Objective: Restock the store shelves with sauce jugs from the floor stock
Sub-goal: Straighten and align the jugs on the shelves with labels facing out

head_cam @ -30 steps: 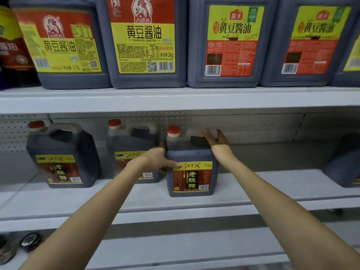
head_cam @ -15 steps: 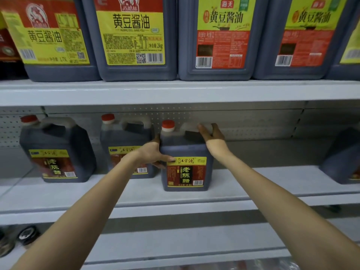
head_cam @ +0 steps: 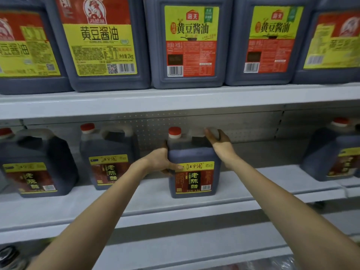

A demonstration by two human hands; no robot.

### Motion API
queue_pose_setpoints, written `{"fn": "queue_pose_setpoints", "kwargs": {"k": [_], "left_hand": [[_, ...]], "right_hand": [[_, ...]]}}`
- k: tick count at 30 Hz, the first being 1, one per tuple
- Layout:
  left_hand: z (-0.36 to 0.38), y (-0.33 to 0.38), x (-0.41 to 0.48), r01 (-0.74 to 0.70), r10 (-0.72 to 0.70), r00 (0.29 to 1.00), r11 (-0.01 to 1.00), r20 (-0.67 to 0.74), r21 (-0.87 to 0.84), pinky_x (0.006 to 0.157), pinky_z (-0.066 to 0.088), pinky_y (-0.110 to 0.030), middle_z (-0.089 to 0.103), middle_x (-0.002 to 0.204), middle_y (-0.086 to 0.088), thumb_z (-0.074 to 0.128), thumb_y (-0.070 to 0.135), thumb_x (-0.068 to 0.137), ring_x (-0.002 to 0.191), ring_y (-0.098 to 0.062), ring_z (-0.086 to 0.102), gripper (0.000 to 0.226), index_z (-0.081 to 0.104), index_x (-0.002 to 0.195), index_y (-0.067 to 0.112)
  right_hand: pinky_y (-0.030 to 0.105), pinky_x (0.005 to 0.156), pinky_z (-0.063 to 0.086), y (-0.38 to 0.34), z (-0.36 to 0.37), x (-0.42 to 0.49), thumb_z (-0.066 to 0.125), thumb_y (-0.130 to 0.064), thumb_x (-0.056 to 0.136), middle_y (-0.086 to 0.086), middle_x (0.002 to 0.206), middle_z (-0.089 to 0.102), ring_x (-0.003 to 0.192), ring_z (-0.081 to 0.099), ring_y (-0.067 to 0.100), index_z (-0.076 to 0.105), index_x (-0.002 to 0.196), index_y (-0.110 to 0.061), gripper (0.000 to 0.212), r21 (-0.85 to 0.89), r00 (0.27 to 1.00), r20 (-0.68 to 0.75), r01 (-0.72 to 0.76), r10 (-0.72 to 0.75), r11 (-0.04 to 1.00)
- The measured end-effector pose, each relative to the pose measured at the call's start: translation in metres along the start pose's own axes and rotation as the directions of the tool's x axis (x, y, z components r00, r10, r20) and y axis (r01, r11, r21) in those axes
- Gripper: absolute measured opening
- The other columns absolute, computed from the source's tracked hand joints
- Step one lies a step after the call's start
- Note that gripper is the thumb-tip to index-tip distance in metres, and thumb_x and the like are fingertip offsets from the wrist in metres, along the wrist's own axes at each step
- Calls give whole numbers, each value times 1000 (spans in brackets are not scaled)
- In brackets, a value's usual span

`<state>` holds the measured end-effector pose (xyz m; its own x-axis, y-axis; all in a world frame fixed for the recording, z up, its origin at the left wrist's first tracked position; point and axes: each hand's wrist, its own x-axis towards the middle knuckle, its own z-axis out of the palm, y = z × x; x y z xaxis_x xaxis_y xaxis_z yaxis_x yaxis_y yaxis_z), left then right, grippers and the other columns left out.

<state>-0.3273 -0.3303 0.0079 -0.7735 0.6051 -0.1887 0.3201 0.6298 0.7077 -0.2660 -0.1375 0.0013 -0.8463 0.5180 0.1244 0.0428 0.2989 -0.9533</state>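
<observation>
Dark plastic vinegar jug (head_cam: pixel 192 152) has been slid slightly clear of the neighbour jug (head_cam: pixel 109 152) on the middle shelf (head_cam: pixel 253 184), clasped at its side by the left grip (head_cam: pixel 157 162) and over its top by the right grip (head_cam: pixel 218 141), so placement is judged nearly settled.

I get a dim, flat, bluish picture. A pale sheen runs along the upper shelf (head_cam: pixel 175 100), and the bay beneath sits in shade. My wide lens bows the shelf lines. The outer jugs (head_cam: pixel 29 168) smear, while the centre jug (head_cam: pixel 193 178) reads sharp.
</observation>
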Motion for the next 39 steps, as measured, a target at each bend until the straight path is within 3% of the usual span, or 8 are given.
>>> {"fn": "queue_pose_setpoints", "kwargs": {"k": [4, 10, 14, 20, 23, 30, 33, 39], "left_hand": [[14, 14, 8, -21, 21, 1000, 1000, 3, -17, 64, 56, -22, 62, 106, -7, 70, 17, 84, 83, -16, 64, 31, 50, 106, 14], [40, 32, 22, -69, 67, 998, 991, -20, -118, 64, 59, -24, 63, 116, -13, 72, 14, 81, 86, -19, 67, 44, 52, 120, 8], [53, 45, 30, -73, 72, 997, 990, -17, -123, 63, 59, -25, 63, 116, -15, 71, 15, 82, 84, -20, 67, 47, 50, 123, 6], [70, 60, 39, -106, 104, 994, 985, -23, -136, 66, 59, -26, 60, 121, -13, 72, 14, 82, 95, -23, 65, 47, 48, 122, 8], [73, 66, 41, -106, 106, 994, 985, -6, -135, 73, 60, -32, 61, 120, -13, 71, 15, 82, 96, -24, 66, 45, 49, 120, 8], [75, 70, 40, -112, 113, 994, 981, -1, -160, 66, 59, -27, 61, 120, -16, 71, 12, 82, 90, -22, 66, 42, 49, 117, 8], [77, 73, 37, -117, 117, 993, 977, -7, -177, 66, 59, -27, 60, 121, -15, 70, 11, 82, 99, -27, 66, 39, 47, 114, 11], [86, 82, 37, -104, 104, 994, 967, -10, -233, 68, 60, -30, 58, 125, -14, 72, 9, 81, 108, -31, 62, 42, 46, 114, 11]], "right_hand": [[42, 106, 37, 7, -19, 4, 56, -48, 89, 11, 140, 49, 128, 45, 31, 41, 139, -14, 62, 48, 999, -27, -33, 34, 998], [34, 99, 36, 16, -50, 7, 55, -46, 91, 8, 136, 52, 125, 46, 28, 48, 133, -15, 53, 74, 996, -72, -46, 51, 996], [30, 91, 34, 22, -68, 8, 50, -43, 94, 1, 118, 55, 108, 45, 16, 51, 116, -20, 32, 71, 996, -78, -33, 38, 997], [29, 84, 36, 28, -89, 12, 48, -44, 95, 1, 101, 57, 97, 50, 17, 54, 108, -20, 28, 34, 996, -92, -10, 13, 999], [30, 87, 36, 31, -97, 14, 47, -44, 96, 3, 105, 58, 100, 50, 19, 55, 111, -17, 31, 10, 996, -89, -1, 1, 1000], [28, 87, 34, 32, -103, 16, 44, -42, 97, 9, 121, 57, 110, 49, 22, 53, 123, -11, 40, -11, 997, -81, 19, -20, 1000], [28, 88, 33, 33, -103, 18, 43, -42, 98, 11, 128, 56, 120, 48, 27, 52, 125, -11, 42, -4, 997, -81, 15, -15, 1000], [29, 89, 35, 37, -112, 22, 42, -40, 99, 14, 129, 55, 121, 48, 30, 49, 128, -10, 43, -10, 993, -110, 35, -36, 999]]}}
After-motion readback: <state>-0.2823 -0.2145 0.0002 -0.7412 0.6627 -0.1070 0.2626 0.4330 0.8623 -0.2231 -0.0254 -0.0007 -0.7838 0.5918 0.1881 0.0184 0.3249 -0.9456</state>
